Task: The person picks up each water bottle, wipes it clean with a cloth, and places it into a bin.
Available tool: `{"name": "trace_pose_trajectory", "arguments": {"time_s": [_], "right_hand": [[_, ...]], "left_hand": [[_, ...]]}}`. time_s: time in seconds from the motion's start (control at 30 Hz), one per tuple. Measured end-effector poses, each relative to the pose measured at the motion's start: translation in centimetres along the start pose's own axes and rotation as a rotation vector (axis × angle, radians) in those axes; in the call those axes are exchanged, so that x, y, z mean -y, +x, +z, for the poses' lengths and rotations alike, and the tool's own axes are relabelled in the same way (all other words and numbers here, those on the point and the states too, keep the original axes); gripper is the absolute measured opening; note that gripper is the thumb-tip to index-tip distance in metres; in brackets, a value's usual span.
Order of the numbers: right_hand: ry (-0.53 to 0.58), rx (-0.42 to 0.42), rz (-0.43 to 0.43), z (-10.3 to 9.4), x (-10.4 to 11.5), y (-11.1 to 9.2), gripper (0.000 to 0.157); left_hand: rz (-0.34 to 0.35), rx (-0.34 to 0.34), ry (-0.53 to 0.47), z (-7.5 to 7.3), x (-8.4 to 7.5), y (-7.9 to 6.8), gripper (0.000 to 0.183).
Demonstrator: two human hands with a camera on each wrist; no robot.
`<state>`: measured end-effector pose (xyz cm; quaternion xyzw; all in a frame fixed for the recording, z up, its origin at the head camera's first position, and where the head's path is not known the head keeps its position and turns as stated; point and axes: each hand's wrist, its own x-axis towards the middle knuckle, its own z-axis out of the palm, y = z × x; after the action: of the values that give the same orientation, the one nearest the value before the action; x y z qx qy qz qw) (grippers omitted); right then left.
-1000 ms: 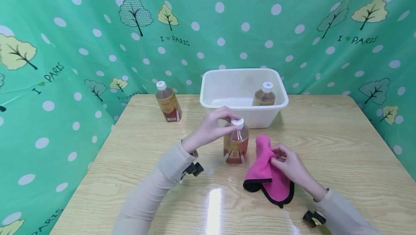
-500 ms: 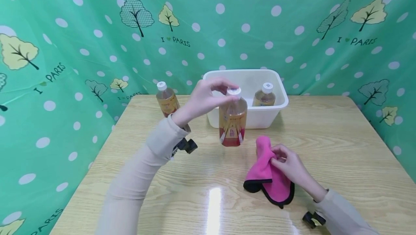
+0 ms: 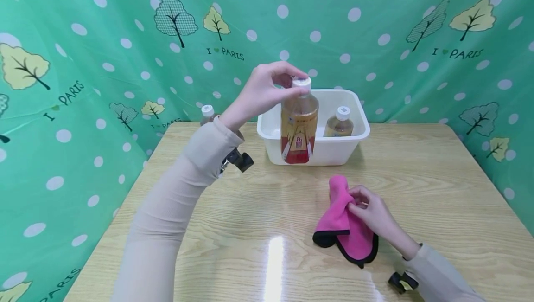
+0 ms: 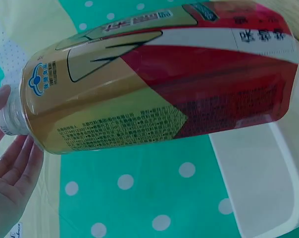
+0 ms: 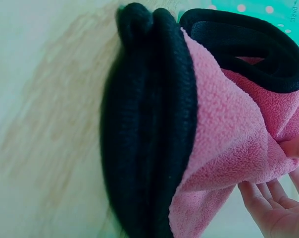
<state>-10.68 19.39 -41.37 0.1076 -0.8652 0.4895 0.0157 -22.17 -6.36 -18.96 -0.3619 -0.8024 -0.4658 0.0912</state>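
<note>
By its white cap, my left hand (image 3: 269, 86) holds a bottle (image 3: 299, 130) of amber drink with a yellow and red label. The bottle hangs upright in the air in front of the white tub's left part. The left wrist view shows thumb and fingers around the cap of the bottle (image 4: 159, 79). My right hand (image 3: 373, 211) pinches a fold of a pink cloth (image 3: 340, 214) with black edging, which lies bunched on the table. In the right wrist view the pink cloth (image 5: 228, 134) has its black trim toward the camera.
The white tub (image 3: 333, 151) stands at the back of the wooden table (image 3: 233, 246). A second bottle (image 3: 340, 125) is inside it at the right. Another capped bottle (image 3: 207, 112) stands at the back left, mostly behind my left forearm. A green dotted curtain (image 3: 267, 23) hangs behind.
My left hand has lifted the bottle off the table, up and back to the front of the white tub. The right hand and the pink cloth have stayed in place.
</note>
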Motion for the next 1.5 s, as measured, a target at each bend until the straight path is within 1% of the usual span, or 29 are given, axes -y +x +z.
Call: {"name": "trace_pose_trajectory", "arguments": {"time_s": [0.23, 0.43, 0.57, 0.73, 0.8, 0.87, 0.97, 1.1, 1.13, 1.33, 1.5], "right_hand": [[-0.002, 0.003, 0.007, -0.1, -0.1, -0.1, 0.024], [-0.004, 0.01, 0.009, -0.1, -0.2, -0.1, 0.025], [0.005, 0.01, 0.004, -0.1, -0.2, -0.1, 0.025], [-0.001, 0.005, 0.002, -0.1, -0.1, -0.1, 0.023], [-0.009, 0.001, 0.006, 0.0, -0.1, -0.1, 0.023], [-0.013, -0.001, 0.005, 0.0, -0.2, -0.2, 0.023], [-0.01, 0.002, 0.016, 0.0, -0.2, -0.2, 0.024], [-0.007, 0.002, 0.025, -0.1, -0.1, -0.2, 0.024], [-0.01, 0.001, 0.023, -0.1, -0.1, -0.2, 0.024], [-0.015, -0.001, 0.009, -0.1, -0.2, -0.2, 0.024], [-0.012, 0.006, 0.017, 0.0, -0.3, -0.2, 0.023]], "left_hand": [[0.017, -0.018, -0.001, -0.4, -0.1, 1.7, 0.026], [-0.013, -0.021, 0.011, -0.5, 0.1, 3.1, 0.027], [-0.029, -0.02, -0.003, -0.2, 0.4, 3.7, 0.028], [-0.081, -0.026, -0.025, 0.5, 0.8, 4.3, 0.027], [-0.124, -0.026, -0.034, 0.7, 0.6, 4.2, 0.027], [-0.148, -0.025, -0.028, 1.0, 0.2, 4.1, 0.027], [-0.18, -0.025, -0.013, 1.5, 1.1, 4.2, 0.028], [-0.199, -0.028, -0.003, 2.5, 3.7, 4.8, 0.028], [-0.211, -0.029, -0.001, 2.7, 4.0, 4.8, 0.028], [-0.256, -0.036, 0.002, 3.7, 5.3, 4.7, 0.027], [-0.271, -0.024, 0.005, 4.6, 6.2, 4.5, 0.027]]}}
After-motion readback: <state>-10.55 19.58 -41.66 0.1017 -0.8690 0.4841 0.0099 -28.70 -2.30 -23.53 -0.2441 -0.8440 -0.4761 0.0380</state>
